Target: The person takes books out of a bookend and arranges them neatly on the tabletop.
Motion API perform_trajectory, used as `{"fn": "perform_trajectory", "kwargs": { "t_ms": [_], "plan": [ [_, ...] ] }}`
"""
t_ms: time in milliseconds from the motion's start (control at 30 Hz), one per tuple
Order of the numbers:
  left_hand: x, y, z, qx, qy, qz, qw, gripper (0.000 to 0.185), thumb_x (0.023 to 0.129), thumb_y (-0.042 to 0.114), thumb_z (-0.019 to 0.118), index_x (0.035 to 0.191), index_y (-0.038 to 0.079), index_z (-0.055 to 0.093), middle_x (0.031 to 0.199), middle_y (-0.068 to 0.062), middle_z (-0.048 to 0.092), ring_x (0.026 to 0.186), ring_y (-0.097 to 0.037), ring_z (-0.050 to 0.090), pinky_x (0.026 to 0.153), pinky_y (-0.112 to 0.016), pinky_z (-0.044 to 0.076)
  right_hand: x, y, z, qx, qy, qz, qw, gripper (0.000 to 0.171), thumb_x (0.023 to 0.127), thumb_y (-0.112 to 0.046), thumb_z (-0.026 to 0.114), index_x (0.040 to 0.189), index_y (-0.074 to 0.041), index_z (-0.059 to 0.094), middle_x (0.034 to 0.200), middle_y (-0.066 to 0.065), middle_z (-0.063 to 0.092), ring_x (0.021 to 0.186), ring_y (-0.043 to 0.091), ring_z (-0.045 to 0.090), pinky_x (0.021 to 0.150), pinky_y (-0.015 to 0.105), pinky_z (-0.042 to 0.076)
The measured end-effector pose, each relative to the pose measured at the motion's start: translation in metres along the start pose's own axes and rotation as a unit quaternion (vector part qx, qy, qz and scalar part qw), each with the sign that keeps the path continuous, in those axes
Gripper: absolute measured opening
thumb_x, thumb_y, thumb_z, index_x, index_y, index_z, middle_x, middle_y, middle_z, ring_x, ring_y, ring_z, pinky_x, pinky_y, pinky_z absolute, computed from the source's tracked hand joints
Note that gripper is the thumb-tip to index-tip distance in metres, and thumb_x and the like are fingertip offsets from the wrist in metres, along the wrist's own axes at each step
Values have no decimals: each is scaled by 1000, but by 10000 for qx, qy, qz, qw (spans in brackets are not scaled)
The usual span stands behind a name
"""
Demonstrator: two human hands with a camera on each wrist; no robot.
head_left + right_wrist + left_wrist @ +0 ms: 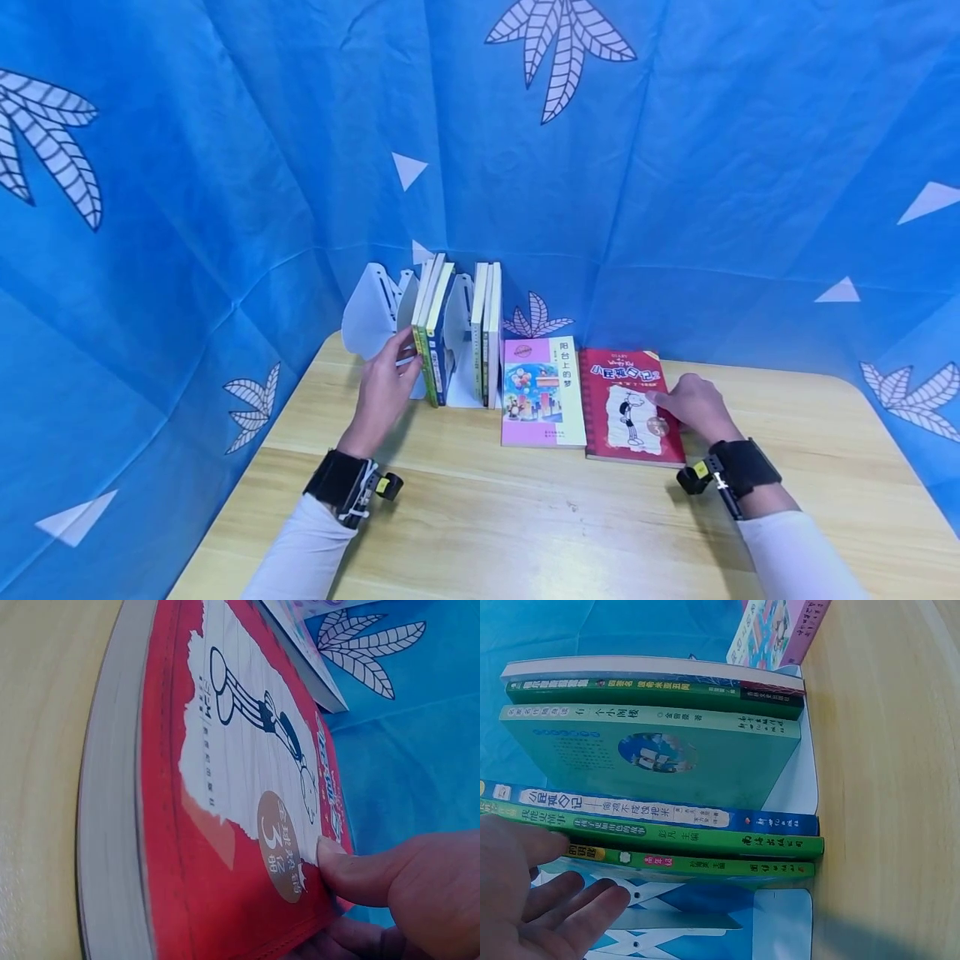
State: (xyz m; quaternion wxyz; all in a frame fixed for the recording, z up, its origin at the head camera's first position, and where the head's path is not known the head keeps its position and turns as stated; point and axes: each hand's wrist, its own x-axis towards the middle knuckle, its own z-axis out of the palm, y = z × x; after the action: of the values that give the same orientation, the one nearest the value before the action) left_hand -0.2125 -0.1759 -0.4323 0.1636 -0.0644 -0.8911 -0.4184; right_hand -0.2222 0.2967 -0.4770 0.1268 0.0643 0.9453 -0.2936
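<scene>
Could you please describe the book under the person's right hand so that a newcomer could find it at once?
On the wooden table, to the right of the white book rack, two books lie flat side by side. It is the red book, the right-hand one, with the right hand on its edge. Its red cover with a cartoon stick figure separates it from the pink book beside it.
</scene>
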Motion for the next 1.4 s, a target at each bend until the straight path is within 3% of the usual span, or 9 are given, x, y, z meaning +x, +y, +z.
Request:
{"fn": "perform_trajectory", "kwargs": {
  "t_ms": [267,467,833,1167,1400],
  "plan": [
    [5,-2,3,60,71,111,9999,55,98,0,65,150,2,47,139,-25,65,122,-38,70,97,-41,63,-3,1,1,26,-74,-69,9999,50,100,-35,67,58,-16,46,52,-7,39,50,15,53,52,25,40],
    [7,-4,5,68,61,14,10000,58,96,-3,65,151,2,47,137,-27,65,119,-41,71,94,-43,65,-2,-1,1,13,-178,8,9998,44,101,-33,66,64,-10,58,54,-4,48,52,16,59,52,26,47],
    [13,-8,9,85,47,-12,10000,53,97,-2,65,147,0,49,134,-29,66,118,-42,71,93,-47,65,3,3,-1,15,-280,41,9996,43,102,-35,66,74,-3,69,62,3,62,54,16,62,52,25,50],
    [18,-14,14,268,73,-152,9995,51,98,5,67,145,0,48,132,-28,68,116,-42,71,94,-52,64,4,4,1,10,-231,9,9997,43,102,-35,65,77,0,71,63,4,64,54,16,62,53,26,49],
    [18,-18,19,331,97,-147,9993,52,99,2,65,148,-1,45,133,-29,67,115,-44,71,92,-53,64,0,2,2,50,-214,-77,9997,43,102,-34,65,76,0,70,64,5,64,55,16,62,54,26,50]
  ]
}}
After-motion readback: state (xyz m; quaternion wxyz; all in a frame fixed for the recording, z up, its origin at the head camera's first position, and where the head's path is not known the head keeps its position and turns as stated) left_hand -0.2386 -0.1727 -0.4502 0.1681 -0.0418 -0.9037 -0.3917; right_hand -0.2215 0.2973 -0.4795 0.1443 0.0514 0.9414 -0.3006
